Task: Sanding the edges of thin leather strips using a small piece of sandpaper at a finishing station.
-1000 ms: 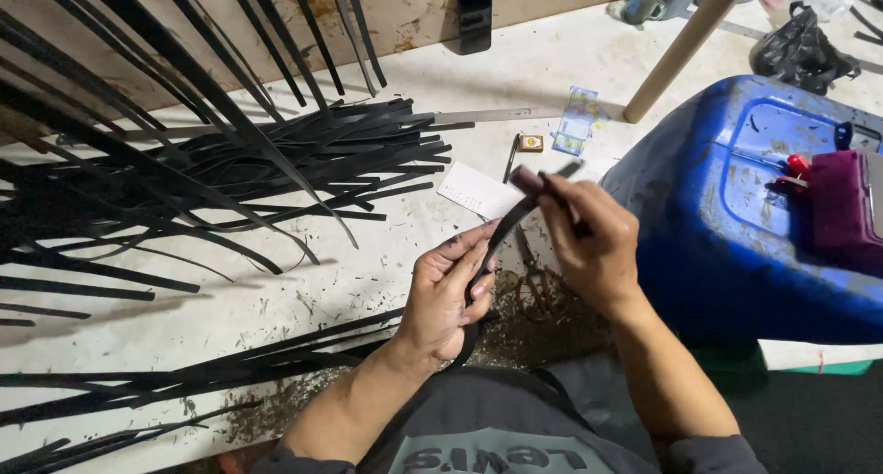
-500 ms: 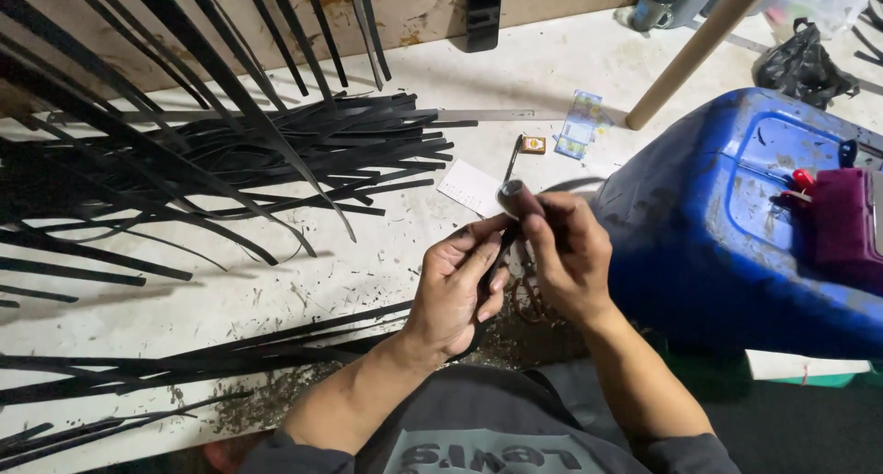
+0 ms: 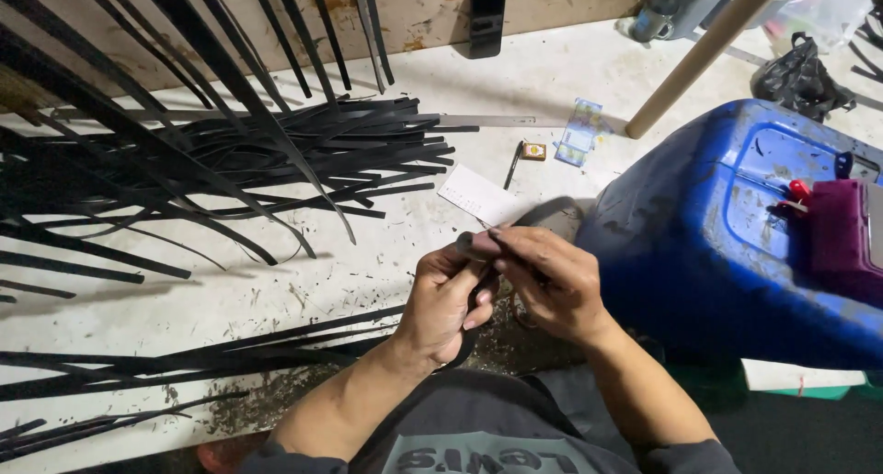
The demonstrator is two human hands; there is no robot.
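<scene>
A pale, scuffed floor (image 3: 570, 69) is carrying the work, with a board wall along its far edge. Black strips (image 3: 230, 161) are lying fanned across the left side, ends pointing inward, within reach. The left hand (image 3: 451, 304) and right hand (image 3: 552, 281) are meeting at the near edge beside a blue drum (image 3: 699, 244). Both sets of fingers are clamped on a short knife (image 3: 478, 244) and a strip end, held close to the body for control. Shavings (image 3: 276, 391) are collecting beneath the hands. A phone (image 3: 487, 19) is leaning against the wall.
</scene>
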